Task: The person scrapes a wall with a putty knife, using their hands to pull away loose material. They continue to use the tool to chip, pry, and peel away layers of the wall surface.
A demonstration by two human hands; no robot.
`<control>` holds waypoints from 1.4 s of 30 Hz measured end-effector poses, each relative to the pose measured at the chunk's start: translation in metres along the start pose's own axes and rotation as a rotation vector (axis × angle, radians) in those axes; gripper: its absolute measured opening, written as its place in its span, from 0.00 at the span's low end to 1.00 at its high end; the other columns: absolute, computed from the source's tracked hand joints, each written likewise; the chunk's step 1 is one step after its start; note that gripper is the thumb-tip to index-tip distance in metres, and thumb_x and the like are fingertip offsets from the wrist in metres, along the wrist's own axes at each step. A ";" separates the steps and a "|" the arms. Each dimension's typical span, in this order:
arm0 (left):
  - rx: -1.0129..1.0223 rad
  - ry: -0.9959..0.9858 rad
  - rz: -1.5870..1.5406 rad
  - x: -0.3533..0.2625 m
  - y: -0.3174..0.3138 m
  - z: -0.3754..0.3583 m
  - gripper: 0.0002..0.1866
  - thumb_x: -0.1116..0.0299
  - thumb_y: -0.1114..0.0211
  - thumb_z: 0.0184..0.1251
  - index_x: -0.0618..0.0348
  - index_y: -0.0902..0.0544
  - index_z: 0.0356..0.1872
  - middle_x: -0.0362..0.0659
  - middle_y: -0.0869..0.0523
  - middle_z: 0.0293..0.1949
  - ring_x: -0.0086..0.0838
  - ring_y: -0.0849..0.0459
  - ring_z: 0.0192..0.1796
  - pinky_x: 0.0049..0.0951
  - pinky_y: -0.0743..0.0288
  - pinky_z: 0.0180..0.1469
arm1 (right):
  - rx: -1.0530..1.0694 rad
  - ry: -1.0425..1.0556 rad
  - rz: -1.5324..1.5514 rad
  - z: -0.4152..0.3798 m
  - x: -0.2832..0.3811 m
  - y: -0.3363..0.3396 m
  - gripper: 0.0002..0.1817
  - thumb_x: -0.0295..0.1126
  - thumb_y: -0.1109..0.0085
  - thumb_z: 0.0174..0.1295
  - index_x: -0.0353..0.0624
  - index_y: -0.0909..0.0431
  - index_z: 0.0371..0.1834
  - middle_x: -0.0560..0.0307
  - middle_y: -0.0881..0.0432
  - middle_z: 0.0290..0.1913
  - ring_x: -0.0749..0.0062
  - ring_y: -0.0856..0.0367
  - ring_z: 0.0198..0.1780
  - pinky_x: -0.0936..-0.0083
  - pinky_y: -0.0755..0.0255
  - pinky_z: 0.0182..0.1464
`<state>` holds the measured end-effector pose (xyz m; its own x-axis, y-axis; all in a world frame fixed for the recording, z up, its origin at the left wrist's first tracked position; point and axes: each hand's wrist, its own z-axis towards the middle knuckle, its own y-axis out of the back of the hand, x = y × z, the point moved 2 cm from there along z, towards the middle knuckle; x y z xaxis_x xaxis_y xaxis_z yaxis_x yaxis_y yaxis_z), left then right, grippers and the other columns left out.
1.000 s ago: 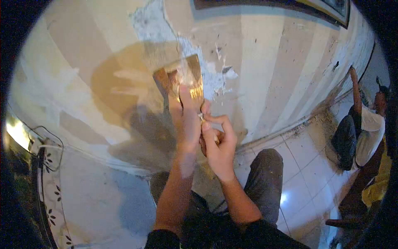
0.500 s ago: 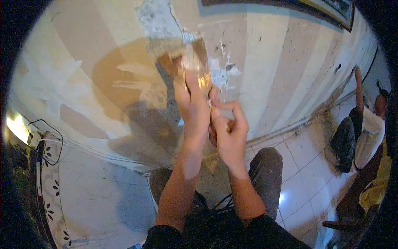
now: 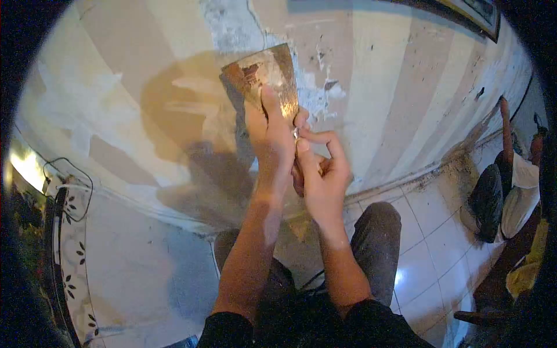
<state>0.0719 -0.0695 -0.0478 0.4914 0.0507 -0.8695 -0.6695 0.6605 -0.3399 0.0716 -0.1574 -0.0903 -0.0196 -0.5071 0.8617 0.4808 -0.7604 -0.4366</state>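
Observation:
My left hand (image 3: 270, 127) is wrapped round the lower part of a worn, flat scraper blade (image 3: 272, 69), its thumb lying along the face. The blade is wide at the top, brownish and smeared with pale residue. Close against it on the right, my right hand (image 3: 325, 174) pinches a small shiny piece (image 3: 296, 133) between thumb and forefinger, at the blade's lower right edge. What that piece is cannot be made out. Behind both hands stands the striped wall (image 3: 377, 87) with peeling paint and bare grey patches.
Another person (image 3: 516, 180) sits at the right by the wall, one arm raised to it. A framed picture (image 3: 484, 20) hangs at the upper right. A cable (image 3: 87, 191) loops at the left near a bright light. Tiled floor (image 3: 418, 249) lies below.
The view has shifted slightly, so the wall and the other person sit a little further right. The blade shows more clearly and more upright. Both hands keep their hold.

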 end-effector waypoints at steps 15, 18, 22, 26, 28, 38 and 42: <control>0.038 -0.100 -0.015 -0.007 -0.001 0.001 0.14 0.58 0.55 0.76 0.60 0.33 0.42 0.40 0.25 0.27 0.22 0.27 0.22 0.22 0.35 0.18 | -0.017 0.150 -0.066 0.004 -0.003 -0.003 0.04 0.27 0.47 0.67 0.38 0.29 0.39 0.62 0.20 0.29 0.90 0.30 0.23 0.87 0.37 0.22; -0.035 -0.058 0.036 -0.011 -0.009 0.018 0.14 0.59 0.55 0.76 0.61 0.32 0.43 0.39 0.27 0.24 0.21 0.28 0.20 0.22 0.35 0.18 | -0.003 0.143 -0.052 0.012 0.006 -0.006 0.04 0.27 0.47 0.67 0.38 0.29 0.38 0.61 0.19 0.31 0.89 0.29 0.24 0.86 0.36 0.22; 0.046 -0.113 -0.070 -0.012 -0.012 0.010 0.14 0.59 0.55 0.76 0.61 0.32 0.43 0.38 0.28 0.24 0.21 0.29 0.20 0.22 0.35 0.18 | 0.008 0.119 -0.020 0.011 0.012 -0.004 0.05 0.27 0.46 0.66 0.37 0.28 0.38 0.61 0.19 0.32 0.89 0.29 0.25 0.85 0.35 0.22; 0.060 -0.017 -0.108 -0.002 -0.006 0.010 0.13 0.59 0.56 0.76 0.60 0.33 0.44 0.37 0.29 0.23 0.21 0.29 0.20 0.22 0.35 0.19 | 0.011 0.141 -0.066 0.013 0.003 0.000 0.05 0.28 0.46 0.66 0.37 0.28 0.38 0.60 0.19 0.33 0.88 0.29 0.25 0.85 0.35 0.23; 0.037 -0.111 -0.059 -0.007 -0.011 0.011 0.13 0.58 0.56 0.76 0.60 0.34 0.42 0.37 0.30 0.22 0.21 0.29 0.20 0.22 0.35 0.19 | 0.008 0.082 -0.067 0.007 0.003 0.002 0.06 0.28 0.46 0.66 0.37 0.28 0.39 0.59 0.19 0.33 0.88 0.29 0.25 0.85 0.34 0.23; -0.023 -0.019 0.016 -0.017 -0.008 -0.004 0.12 0.59 0.56 0.76 0.59 0.35 0.41 0.38 0.29 0.20 0.22 0.29 0.18 0.22 0.36 0.16 | -0.006 0.094 -0.082 -0.001 0.007 -0.002 0.05 0.28 0.46 0.66 0.37 0.28 0.38 0.60 0.20 0.33 0.89 0.28 0.25 0.86 0.34 0.23; 0.045 -0.013 -0.006 -0.025 -0.014 0.007 0.13 0.59 0.56 0.76 0.60 0.36 0.43 0.40 0.29 0.22 0.22 0.29 0.18 0.23 0.34 0.17 | 0.034 0.117 -0.050 0.009 0.013 -0.004 0.05 0.28 0.45 0.66 0.38 0.28 0.38 0.60 0.20 0.34 0.88 0.27 0.25 0.86 0.35 0.22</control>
<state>0.0726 -0.0750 -0.0185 0.5023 0.0563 -0.8628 -0.6413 0.6936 -0.3281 0.0775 -0.1572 -0.0748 -0.1454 -0.5142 0.8452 0.5057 -0.7729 -0.3832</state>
